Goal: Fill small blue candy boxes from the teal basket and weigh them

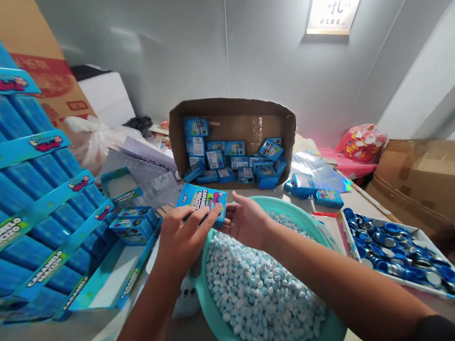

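Observation:
A small blue candy box (197, 195) with "Caramelo Macizo" lettering is in my left hand (181, 238), whose fingers lie over its front and top. My right hand (249, 221) is at the box's right end, palm turned toward it. Its thumb stands raised and apart, and its fingertips touch or sit just behind that end; part of them is hidden. Beneath my right hand and forearm is a teal basin (332, 333) full of small white and pale blue candies (264, 296).
A brown carton (235, 123) behind holds several blue boxes. Display trays (21, 200) of blue boxes are stacked at left, near an open tray (106, 276). At right are loose boxes (328, 197), a white container of blue-and-silver caps (398, 249) and a large carton (429, 177).

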### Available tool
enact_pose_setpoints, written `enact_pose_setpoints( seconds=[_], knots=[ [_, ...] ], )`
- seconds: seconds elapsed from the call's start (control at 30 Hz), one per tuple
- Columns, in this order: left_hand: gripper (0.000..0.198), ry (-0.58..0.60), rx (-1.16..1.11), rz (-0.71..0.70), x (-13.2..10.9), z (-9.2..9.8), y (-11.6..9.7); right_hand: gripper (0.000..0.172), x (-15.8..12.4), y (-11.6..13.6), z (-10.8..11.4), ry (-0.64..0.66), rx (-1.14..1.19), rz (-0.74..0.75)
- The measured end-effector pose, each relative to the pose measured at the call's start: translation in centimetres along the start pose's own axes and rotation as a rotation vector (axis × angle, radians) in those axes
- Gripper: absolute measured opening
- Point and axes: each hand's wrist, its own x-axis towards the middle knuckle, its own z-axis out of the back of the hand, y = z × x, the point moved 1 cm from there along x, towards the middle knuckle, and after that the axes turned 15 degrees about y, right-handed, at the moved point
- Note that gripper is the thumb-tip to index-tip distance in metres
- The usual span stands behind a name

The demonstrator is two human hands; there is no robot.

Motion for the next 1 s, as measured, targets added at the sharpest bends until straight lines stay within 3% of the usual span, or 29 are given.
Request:
enact_pose_setpoints(
  seconds=[0.13, 0.2, 0.33, 0.47, 0.57, 0.7, 0.8, 0.93, 1.0],
  knots=[
    [0.047, -0.025, 0.037, 0.078, 1.6, 0.5, -1.0, 0.045, -0.2, 0.2, 0.4, 0.030, 0.032, 0.061],
    [0.043, -0.013, 0.064, 0.051, 1.7, 0.6, -1.2, 0.044, -0.2, -0.2, 0.6, 0.041, 0.075, 0.046],
    [0.039, 0.000, 0.059, -0.121, 0.9, 0.7, -0.7, 0.037, -0.1, -1.2, 0.4, 0.039, 0.164, 0.015],
    [0.047, -0.142, 0.064, -0.065, -0.4, 0.3, 0.3, 0.043, -0.2, -1.4, -0.2, 0.058, 0.078, 0.016],
    [0.058, -0.199, 0.067, -0.137, -1.2, -0.2, 0.6, 0.047, -0.4, -1.3, -0.3, 0.095, 0.027, 0.010],
    [0.055, -0.180, 0.033, -0.041, -1.3, -1.0, 0.8, 0.049, -0.2, -1.1, 0.0, 0.104, -0.065, -0.007],
    [0.045, -0.092, -0.042, 0.002, -1.0, -1.3, 0.7, 0.045, 0.0, -0.6, 0.5, -0.001, -0.387, -0.016],
    [0.041, -0.043, -0.259, 0.219, -0.7, -0.8, 1.1, 0.044, -0.8, 0.3, 0.9, -0.116, -1.412, 0.036],
    [0.040, 0.051, -0.434, 0.334, -0.8, -0.2, 1.9, 0.045, -1.4, 0.5, 1.1, -0.172, -1.882, 0.021]
  ],
)
